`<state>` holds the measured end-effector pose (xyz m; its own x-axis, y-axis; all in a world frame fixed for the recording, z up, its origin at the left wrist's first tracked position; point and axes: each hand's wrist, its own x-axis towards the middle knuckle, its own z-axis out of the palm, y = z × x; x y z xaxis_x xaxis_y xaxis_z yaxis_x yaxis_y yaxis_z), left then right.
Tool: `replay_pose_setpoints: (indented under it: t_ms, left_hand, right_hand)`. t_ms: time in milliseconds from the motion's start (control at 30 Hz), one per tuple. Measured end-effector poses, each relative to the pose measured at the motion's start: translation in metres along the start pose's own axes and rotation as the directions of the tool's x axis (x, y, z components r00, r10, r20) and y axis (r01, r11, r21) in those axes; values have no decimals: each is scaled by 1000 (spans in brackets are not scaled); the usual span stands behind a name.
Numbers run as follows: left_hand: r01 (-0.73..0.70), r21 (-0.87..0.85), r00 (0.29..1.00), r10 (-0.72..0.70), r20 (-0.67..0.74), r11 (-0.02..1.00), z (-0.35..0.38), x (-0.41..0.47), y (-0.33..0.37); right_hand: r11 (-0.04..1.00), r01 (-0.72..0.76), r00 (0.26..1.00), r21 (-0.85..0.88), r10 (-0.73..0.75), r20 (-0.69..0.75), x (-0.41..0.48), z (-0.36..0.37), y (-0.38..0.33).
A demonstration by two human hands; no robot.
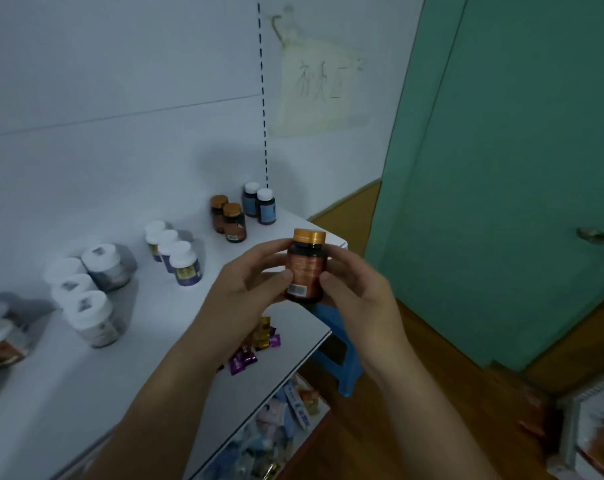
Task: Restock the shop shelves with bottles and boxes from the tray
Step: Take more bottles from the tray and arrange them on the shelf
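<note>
An amber bottle with a gold cap (305, 268) is held upright above the right end of the white shelf (85, 375). My left hand (248, 282) grips its left side and my right hand (356, 289) grips its right side, thumbs on the label. Two matching gold-capped bottles (229, 218) stand on the shelf near the back wall. Beside them are two white-capped blue-label bottles (260, 202). The tray (570, 445) shows only partly at the lower right corner, with a box in it.
Three white-capped bottles (175, 252) and several larger white-lidded jars (85, 296) stand in rows on the shelf. Wrapped candies (255, 348) lie near its front edge. A lower shelf holds packets (279, 420). A blue stool (338, 351) and a green door (501, 168) are to the right.
</note>
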<state>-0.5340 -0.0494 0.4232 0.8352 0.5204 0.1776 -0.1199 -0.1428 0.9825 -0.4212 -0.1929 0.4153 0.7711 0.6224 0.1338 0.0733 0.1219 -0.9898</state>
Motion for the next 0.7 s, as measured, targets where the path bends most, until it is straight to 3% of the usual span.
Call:
replay_pose_setpoints:
  t_ms: [167, 267, 500, 700]
  left_hand:
    - [-19, 182, 981, 54, -188, 983, -10, 30, -30]
    - [5, 202, 964, 49, -261, 979, -18, 53, -48]
    - [90, 303, 913, 44, -407, 949, -32, 104, -91]
    - [142, 369, 879, 55, -474, 918, -36, 129, -111]
  right_hand:
    - [999, 18, 990, -45, -11, 140, 56, 14, 24]
    - [992, 29, 986, -125, -8, 166, 90, 25, 40]
    - [963, 107, 960, -247, -36, 277, 165, 45, 78]
    - [961, 124, 919, -248, -16, 395, 215, 59, 110]
